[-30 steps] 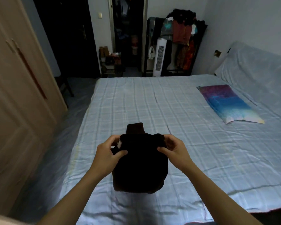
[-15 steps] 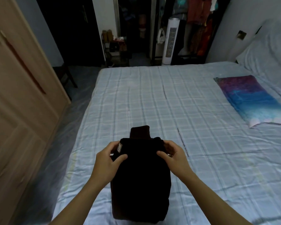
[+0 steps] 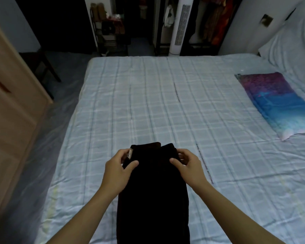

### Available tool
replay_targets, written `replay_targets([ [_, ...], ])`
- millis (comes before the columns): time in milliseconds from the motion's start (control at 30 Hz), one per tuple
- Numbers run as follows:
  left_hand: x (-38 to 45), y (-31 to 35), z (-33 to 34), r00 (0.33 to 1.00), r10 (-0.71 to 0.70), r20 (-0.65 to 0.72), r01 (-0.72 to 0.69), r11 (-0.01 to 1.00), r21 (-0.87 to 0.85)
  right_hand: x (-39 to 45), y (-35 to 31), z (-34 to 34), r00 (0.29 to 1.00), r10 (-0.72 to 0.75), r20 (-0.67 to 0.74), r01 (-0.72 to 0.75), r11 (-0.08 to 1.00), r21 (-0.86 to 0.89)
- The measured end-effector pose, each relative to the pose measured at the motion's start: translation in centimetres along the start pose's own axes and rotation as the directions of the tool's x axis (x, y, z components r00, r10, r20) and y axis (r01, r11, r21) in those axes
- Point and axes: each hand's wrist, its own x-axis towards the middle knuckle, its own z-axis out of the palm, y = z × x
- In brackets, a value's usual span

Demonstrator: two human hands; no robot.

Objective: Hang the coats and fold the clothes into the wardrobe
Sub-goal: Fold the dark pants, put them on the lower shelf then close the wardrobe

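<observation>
The black garment (image 3: 153,194) is folded into a long, narrow strip that runs from the bottom of the view up toward the middle of the bed. It looks thick and dark, with no pattern visible. A small pale label (image 3: 130,153) shows at its far left corner, and a second folded layer peeks out along the far edge
</observation>
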Motion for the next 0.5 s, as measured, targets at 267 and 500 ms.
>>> replay_targets([
  [267, 11.5, -9.8, 5.9, 0.988, -0.157, -0.012, 0.157, 0.987, 0.015, 11.1, 9.8, 4.7, 0.986, 0.157, -0.047, -0.159, 0.987, -0.032],
  [500, 16.0, -19.9, 12.1, 0.968, -0.248, -0.028, 0.249, 0.965, 0.083, 15.6, 18.8, 7.6, 0.961, 0.262, -0.088, -0.272, 0.952, -0.14],
])
